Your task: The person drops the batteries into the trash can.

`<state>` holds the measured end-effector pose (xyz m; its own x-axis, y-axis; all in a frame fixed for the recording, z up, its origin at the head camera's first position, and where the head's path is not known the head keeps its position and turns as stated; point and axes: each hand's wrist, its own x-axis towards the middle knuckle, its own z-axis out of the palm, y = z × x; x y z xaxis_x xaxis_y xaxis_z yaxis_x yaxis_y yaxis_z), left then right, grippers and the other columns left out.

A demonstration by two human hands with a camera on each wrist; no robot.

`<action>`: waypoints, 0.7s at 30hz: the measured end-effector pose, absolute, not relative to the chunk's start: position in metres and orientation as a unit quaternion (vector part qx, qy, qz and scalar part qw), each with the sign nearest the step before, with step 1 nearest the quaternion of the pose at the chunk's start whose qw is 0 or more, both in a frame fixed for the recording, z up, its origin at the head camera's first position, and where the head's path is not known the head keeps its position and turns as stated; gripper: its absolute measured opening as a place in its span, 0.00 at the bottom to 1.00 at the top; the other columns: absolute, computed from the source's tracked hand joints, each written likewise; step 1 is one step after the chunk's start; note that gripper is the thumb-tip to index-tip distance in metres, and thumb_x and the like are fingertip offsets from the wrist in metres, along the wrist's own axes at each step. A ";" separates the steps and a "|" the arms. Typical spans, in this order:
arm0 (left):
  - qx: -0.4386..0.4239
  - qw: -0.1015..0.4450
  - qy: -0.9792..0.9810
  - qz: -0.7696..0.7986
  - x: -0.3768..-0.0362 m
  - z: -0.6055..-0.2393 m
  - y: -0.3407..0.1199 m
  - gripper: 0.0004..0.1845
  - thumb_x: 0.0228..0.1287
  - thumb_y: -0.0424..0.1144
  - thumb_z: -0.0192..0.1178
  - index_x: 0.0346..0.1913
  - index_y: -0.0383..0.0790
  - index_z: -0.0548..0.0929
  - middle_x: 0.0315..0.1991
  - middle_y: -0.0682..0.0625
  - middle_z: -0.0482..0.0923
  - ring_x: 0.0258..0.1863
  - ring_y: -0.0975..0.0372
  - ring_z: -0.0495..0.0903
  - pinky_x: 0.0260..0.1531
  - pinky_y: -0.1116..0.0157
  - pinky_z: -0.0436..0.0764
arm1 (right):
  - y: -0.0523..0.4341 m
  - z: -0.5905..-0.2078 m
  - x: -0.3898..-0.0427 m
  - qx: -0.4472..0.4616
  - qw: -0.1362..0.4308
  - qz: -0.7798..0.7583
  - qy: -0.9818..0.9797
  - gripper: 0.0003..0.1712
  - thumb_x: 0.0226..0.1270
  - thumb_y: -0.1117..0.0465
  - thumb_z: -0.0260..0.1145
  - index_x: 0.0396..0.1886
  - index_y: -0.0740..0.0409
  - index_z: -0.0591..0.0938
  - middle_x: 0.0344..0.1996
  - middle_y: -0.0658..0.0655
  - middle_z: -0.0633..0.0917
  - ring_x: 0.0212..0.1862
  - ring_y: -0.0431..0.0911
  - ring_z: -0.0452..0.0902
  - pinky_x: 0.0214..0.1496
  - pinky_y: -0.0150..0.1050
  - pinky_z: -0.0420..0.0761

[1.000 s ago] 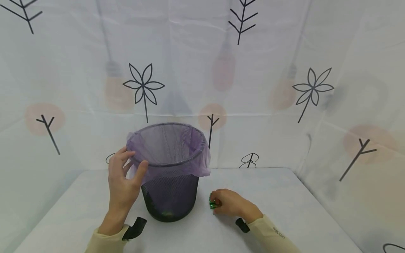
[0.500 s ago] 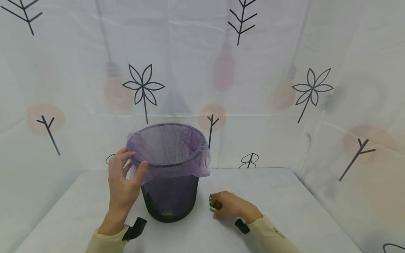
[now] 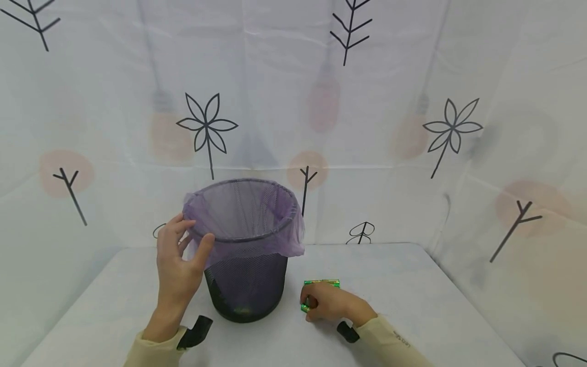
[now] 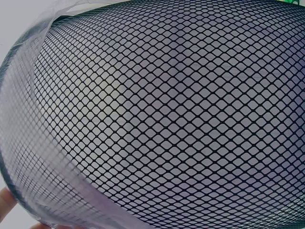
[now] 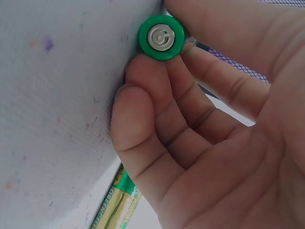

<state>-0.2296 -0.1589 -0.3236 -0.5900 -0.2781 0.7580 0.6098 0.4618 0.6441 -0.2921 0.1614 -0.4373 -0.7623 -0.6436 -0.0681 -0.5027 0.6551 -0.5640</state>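
Green battery [image 5: 161, 38] lifted from pack [image 3: 322, 283]

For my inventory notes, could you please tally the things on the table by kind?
Bins: 1, black mesh bin
Liners: 1, purple liner
Batteries: 2 visible, one on the table, one in the right hand
Total: 4

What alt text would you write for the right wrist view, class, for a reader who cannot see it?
A right hand pinches a green battery, end-on, just above a white table. More green-and-gold batteries lie below it.
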 end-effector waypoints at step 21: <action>-0.115 0.433 -0.732 -0.513 -0.234 -0.331 -0.163 0.25 0.55 0.33 0.68 0.56 0.35 0.74 0.65 0.45 0.63 0.61 0.61 0.66 0.58 0.69 0.74 | 0.168 -0.368 -0.276 -0.392 0.107 -0.360 0.840 0.13 0.60 0.57 0.70 0.44 0.47 0.79 0.26 0.47 0.78 0.29 0.37 0.72 0.30 0.30 0.76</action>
<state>-0.2343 -0.1629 -0.3305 -0.5978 -0.2752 0.7530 0.6132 0.4480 0.6506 -0.2764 0.1676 -0.3679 -0.6703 -0.7351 0.1014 -0.5808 0.4347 -0.6883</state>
